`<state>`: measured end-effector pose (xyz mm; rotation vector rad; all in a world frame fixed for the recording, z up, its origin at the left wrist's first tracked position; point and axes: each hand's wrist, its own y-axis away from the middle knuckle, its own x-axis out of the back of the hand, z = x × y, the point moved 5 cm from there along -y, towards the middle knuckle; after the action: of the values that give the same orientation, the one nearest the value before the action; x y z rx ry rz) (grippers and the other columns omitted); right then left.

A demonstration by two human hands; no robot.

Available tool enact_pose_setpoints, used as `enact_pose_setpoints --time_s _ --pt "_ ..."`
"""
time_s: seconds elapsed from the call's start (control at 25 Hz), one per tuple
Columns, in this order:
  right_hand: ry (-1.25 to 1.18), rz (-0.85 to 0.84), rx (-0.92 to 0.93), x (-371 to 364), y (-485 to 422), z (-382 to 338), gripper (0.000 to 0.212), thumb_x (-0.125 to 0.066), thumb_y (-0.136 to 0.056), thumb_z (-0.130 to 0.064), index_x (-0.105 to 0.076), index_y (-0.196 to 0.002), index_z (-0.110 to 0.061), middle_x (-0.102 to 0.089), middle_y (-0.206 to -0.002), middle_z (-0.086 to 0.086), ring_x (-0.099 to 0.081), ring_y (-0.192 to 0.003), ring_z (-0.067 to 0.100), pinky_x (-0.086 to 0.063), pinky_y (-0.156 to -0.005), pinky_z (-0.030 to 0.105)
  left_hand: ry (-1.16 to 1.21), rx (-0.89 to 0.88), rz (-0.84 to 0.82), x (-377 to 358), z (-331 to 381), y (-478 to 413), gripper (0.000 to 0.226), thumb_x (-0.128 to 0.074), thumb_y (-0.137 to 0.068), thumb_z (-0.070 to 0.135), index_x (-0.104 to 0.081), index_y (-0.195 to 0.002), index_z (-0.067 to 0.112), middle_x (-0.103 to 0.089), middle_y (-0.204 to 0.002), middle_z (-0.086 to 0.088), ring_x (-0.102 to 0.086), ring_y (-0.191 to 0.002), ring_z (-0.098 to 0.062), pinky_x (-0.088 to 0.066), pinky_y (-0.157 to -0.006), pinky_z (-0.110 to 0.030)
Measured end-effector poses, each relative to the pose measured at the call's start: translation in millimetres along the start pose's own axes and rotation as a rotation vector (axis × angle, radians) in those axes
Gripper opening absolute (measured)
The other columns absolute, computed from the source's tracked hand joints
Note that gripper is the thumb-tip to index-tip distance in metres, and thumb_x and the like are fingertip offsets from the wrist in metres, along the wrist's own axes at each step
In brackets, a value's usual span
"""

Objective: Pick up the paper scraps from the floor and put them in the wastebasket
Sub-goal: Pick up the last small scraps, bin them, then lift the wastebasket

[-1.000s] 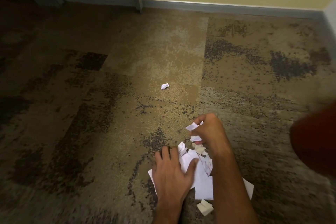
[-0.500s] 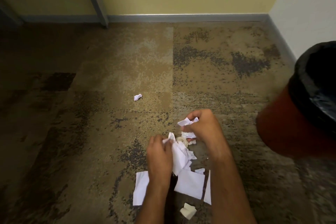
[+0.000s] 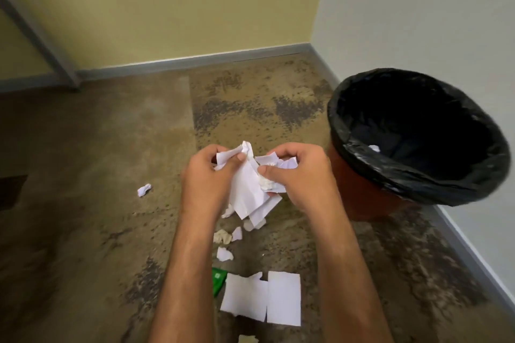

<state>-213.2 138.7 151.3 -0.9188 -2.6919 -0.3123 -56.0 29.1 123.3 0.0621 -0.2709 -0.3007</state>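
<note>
You look down at a brown patchy carpet (image 3: 111, 231) in a room corner. The wastebasket (image 3: 395, 175) stands close beside the white wall (image 3: 418, 8). Your left hand (image 3: 206, 175) and right hand (image 3: 303, 175) both curl around a bundle of paper scraps (image 3: 248, 189), just left of the wastebasket. Flat sheets (image 3: 262, 298) lie nearer to you than the wastebasket. Left of it the carpet runs open to the yellow wall (image 3: 167, 8).

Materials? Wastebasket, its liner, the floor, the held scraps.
Wastebasket: looks like rigid plastic, smooth reddish-brown wall. Liner: thin black plastic film, glossy wrinkles over the rim. Floor: carpet tiles, mottled brown pile with seams. Held scraps: white paper, creased and torn edges.
</note>
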Motion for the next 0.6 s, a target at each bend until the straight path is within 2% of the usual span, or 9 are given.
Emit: enact_pose_setpoints --time_s 0.08,0.2,0.28,0.4,0.52,0.6 --pt "-0.019 0.090 0.080 34 7 -20 0.012 -0.090 -0.081 -0.015 -0.080 -0.083 -0.019 -0.076 -0.077 -0.005 -0.069 -0.072 0.011 -0.056 -0.059 0.027 0.076 -0.069 -0.054 -20 29 5 0.016 -0.084 -0.090 0.031 -0.073 -0.080 0.026 -0.078 -0.081 0.001 -0.073 -0.077 -0.026 -0.054 -0.069 -0.043" --pt "-0.036 0.251 0.168 82 16 -36 0.013 -0.090 -0.081 -0.015 -0.081 -0.086 -0.022 -0.079 -0.082 -0.004 -0.077 -0.083 0.017 -0.063 -0.069 0.037 0.124 -0.167 -0.110 -56 67 11 0.018 -0.084 -0.090 0.031 -0.072 -0.077 0.028 -0.077 -0.083 0.002 -0.074 -0.081 -0.025 -0.055 -0.069 -0.041" --pt "-0.011 0.347 0.194 114 22 -41 0.014 -0.090 -0.081 -0.015 -0.082 -0.088 -0.024 -0.080 -0.083 -0.006 -0.077 -0.081 0.014 -0.062 -0.065 0.031 0.113 -0.219 -0.133 -82 89 17 0.018 -0.083 -0.091 0.032 -0.072 -0.080 0.024 -0.078 -0.087 0.000 -0.076 -0.086 -0.027 -0.055 -0.067 -0.039" --pt "0.027 0.472 0.163 157 27 -38 0.015 -0.090 -0.082 -0.016 -0.082 -0.088 -0.026 -0.079 -0.081 -0.010 -0.074 -0.076 0.005 -0.054 -0.058 0.017 0.112 -0.272 -0.171 -120 117 25 0.018 -0.083 -0.092 0.032 -0.074 -0.086 0.018 -0.078 -0.089 -0.001 -0.074 -0.083 -0.019 -0.054 -0.064 -0.034" --pt "0.027 0.603 0.137 190 19 -30 0.014 -0.088 -0.083 -0.014 -0.083 -0.089 -0.025 -0.078 -0.084 -0.009 -0.074 -0.079 0.008 -0.057 -0.065 0.023 0.074 -0.327 -0.214 -162 135 28 0.016 -0.083 -0.092 0.030 -0.075 -0.086 0.017 -0.076 -0.087 0.003 -0.068 -0.078 -0.009 -0.048 -0.059 -0.020" --pt "0.049 0.665 0.136 201 10 -27 0.011 -0.087 -0.083 -0.012 -0.082 -0.088 -0.021 -0.077 -0.084 -0.007 -0.073 -0.079 0.010 -0.056 -0.067 0.024 0.027 -0.391 -0.205 -186 140 26 0.016 -0.082 -0.092 0.030 -0.075 -0.086 0.018 -0.074 -0.087 0.003 -0.067 -0.080 -0.010 -0.045 -0.061 -0.021"
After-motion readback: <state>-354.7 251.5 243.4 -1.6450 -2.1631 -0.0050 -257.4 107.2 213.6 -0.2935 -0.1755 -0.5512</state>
